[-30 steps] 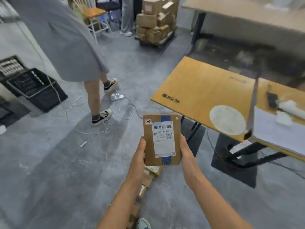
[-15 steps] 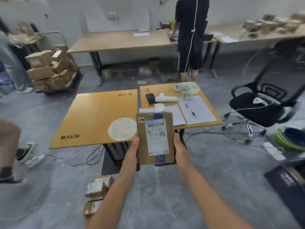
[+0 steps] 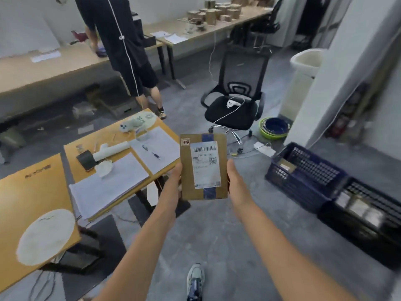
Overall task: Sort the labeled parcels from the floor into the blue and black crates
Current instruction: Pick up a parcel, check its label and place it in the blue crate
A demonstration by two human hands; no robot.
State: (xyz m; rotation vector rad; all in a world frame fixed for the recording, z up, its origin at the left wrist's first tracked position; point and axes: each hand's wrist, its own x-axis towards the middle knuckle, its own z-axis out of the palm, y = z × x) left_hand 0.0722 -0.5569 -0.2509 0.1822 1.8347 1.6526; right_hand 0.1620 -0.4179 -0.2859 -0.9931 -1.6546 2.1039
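Holding the parcel (image 3: 204, 168) by its long edges, the left hand (image 3: 173, 183) and right hand (image 3: 235, 185) each keep a narrow grip on the cardboard. That leaves the white label uncovered and facing the eyes, probably so it can be read before a crate is chosen. A worktop (image 3: 43, 192) with papers lies to the left. To the right on the floor sit the black crate (image 3: 368, 213) and, touching it, the blue crate (image 3: 303, 177), both already holding parcels. An office chair (image 3: 234, 109) stands beyond.
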